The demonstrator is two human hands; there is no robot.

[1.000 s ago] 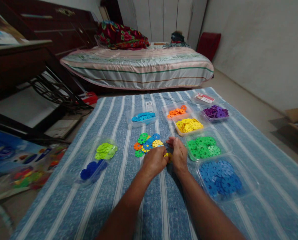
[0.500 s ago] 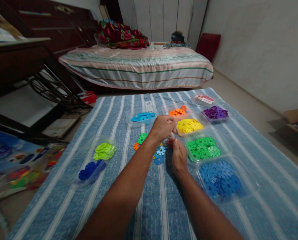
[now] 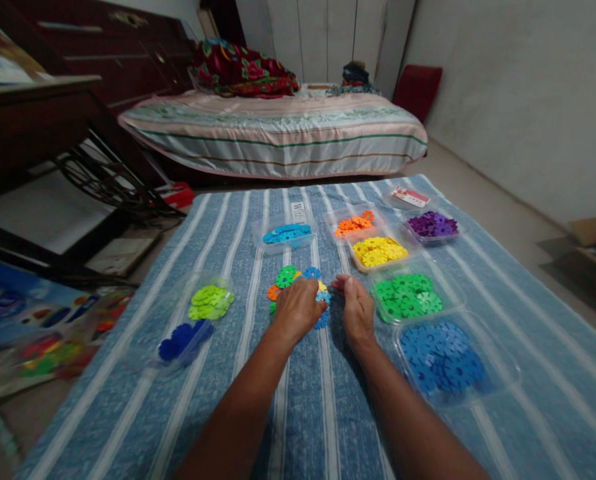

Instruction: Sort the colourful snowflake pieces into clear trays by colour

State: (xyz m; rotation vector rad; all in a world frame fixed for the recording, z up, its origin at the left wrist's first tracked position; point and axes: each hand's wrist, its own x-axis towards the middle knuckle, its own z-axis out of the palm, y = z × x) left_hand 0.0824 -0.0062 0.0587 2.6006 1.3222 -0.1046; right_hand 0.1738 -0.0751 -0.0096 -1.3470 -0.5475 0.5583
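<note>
My left hand (image 3: 301,308) reaches down over a loose pile of mixed flower-shaped plastic discs, its fingers bent and closed against them. What the fingertips hold is hidden beneath the hand. Around it show a green disc (image 3: 285,276), an orange disc (image 3: 273,292) and a blue disc (image 3: 312,273). Just right of the pile, my right hand (image 3: 358,313) rests on its side on the cloth with fingers curled inward. Anything inside them is hidden. Beside it stands a clear tub of green discs (image 3: 409,296).
Other clear tubs hold blue (image 3: 441,357), yellow (image 3: 379,251), orange (image 3: 354,224), purple (image 3: 432,225) and light blue discs (image 3: 287,233). At left lie lime discs (image 3: 211,303) and dark blue discs (image 3: 183,341). A striped cloth (image 3: 248,427) covers the table; a bed (image 3: 278,133) stands beyond.
My left hand has moved left and toward me, from beside the yellow tub down onto the mixed pile. My right hand has stayed in nearly the same place.
</note>
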